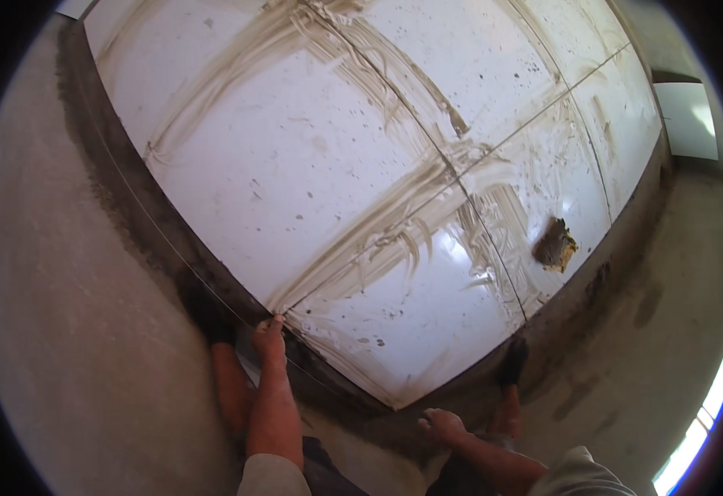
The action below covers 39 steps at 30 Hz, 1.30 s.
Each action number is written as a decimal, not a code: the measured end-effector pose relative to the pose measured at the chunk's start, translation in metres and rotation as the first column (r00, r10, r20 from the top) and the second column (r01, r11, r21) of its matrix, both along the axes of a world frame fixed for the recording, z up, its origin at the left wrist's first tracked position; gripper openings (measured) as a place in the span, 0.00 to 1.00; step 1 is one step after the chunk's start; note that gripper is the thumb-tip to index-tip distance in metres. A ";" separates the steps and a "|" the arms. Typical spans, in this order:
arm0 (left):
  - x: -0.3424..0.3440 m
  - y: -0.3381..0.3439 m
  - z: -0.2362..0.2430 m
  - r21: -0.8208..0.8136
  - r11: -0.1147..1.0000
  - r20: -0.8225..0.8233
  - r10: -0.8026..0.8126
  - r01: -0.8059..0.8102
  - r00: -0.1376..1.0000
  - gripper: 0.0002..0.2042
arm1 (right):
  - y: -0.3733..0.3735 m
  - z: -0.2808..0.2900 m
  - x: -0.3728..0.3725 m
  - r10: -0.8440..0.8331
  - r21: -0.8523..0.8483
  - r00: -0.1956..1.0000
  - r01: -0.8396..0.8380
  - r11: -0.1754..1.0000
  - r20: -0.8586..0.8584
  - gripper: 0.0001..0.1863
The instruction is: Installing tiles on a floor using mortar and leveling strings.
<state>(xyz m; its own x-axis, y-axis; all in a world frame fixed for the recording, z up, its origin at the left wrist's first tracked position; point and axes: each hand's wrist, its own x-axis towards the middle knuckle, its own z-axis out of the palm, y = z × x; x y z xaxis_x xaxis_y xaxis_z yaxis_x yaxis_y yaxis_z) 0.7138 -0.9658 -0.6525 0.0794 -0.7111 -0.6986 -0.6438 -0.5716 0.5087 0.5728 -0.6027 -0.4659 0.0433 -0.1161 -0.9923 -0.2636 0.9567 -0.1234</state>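
Note:
Large glossy white floor tiles (271, 165) lie in front of me, streaked with brown grout or mud along their joints. My left hand (270, 339) is at the left edge of the tiling, its fingertips pressed together where a joint meets the edge. Anything small in that pinch is hidden. Close by that hand, a thin string line (159, 227) runs along the edge. My right hand (442, 426) hovers beside the near corner of the tiling, fingers curled in, with nothing visible in them. A dirty brown and yellow sponge (555, 245) rests on a tile to the right.
Dark, damp-looking mortar (122, 178) borders the tiles. Bare grey concrete floor (56, 273) extends on the left and right. A loose white tile or panel (689, 120) is at the far right. My feet are on either side of the near corner.

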 end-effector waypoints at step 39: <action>-0.013 0.003 0.006 0.023 1.000 0.174 -0.002 -0.003 0.985 0.14 | 0.004 -0.010 -0.019 -0.061 -0.093 0.993 0.051 0.994 -0.104 0.22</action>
<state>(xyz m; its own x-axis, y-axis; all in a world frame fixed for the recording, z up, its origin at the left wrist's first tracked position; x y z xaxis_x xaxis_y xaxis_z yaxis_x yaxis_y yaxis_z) 0.7006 -0.9628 -0.6467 0.2013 -0.6948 -0.6905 -0.7209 -0.5823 0.3758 0.5539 -0.5987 -0.4762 -0.0714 -0.2043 -0.9763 -0.2260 0.9567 -0.1837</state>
